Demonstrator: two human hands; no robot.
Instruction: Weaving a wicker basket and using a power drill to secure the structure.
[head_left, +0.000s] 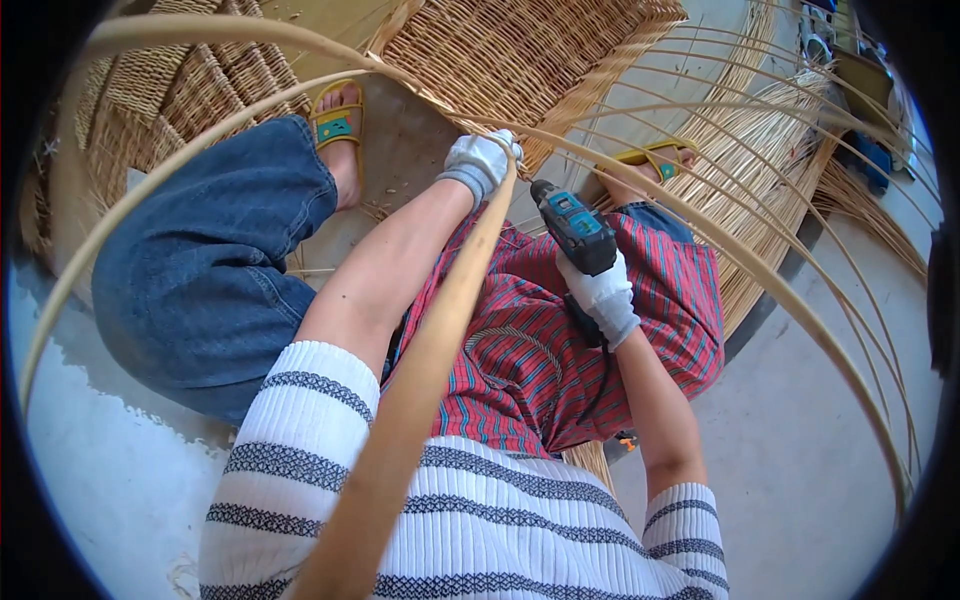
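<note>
My left hand (480, 162), in a white knit glove with a grey cuff, is closed at the near corner of a woven basket (520, 55). Several long, pale rattan canes meet at its fingers. One thick cane (415, 375) runs from there down toward my chest, and others arch out to both sides. The exact grip of the fingertips is partly hidden. My right hand (603, 292), also gloved, is wrapped round the handle of a blue and black cordless drill (577, 225). The drill's chuck points up and left, toward the basket corner, a short gap from my left hand.
Bundles of thin straw-coloured canes (770, 150) lie on the right. More woven panels (195, 90) are stacked at the upper left. A red striped cloth (500, 330) covers my lap. Long bent canes (800, 300) sweep across the right side. Small scraps lie near my feet.
</note>
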